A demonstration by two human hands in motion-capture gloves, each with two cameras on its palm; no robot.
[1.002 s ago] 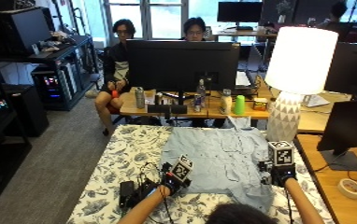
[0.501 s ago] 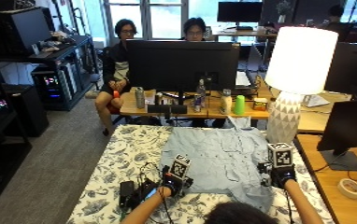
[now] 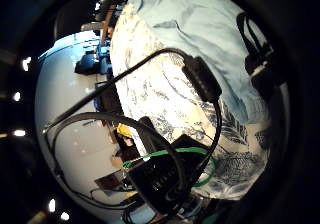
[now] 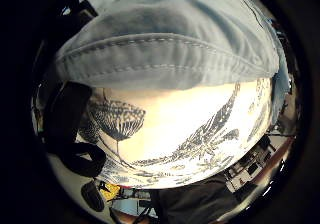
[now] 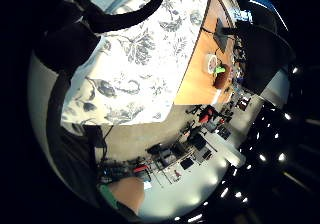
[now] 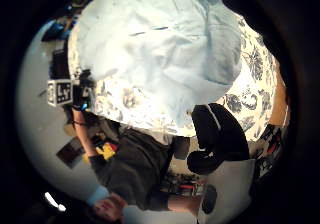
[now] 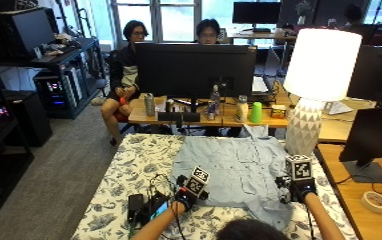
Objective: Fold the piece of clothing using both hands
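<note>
Hands have barely shifted over the last second. My left hand (image 7: 186, 196) sits at the near left hem of the blue shirt (image 7: 241, 167), spread flat on the floral worktop (image 7: 131, 172); my right hand (image 7: 297, 189) at its right edge. Either grip: I cannot tell. Folding not yet begun.

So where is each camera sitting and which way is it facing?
Outside view: above and behind the person's head, facing the table; left hand and right hand rest on the light blue shirt.
Left little-finger palm: floral tablecloth, cables.
Left thumb palm: shirt hem close.
Right little-finger palm: tablecloth edge, floor.
Right thumb palm: shirt, person's torso.
Shared: shirt and tablecloth.
</note>
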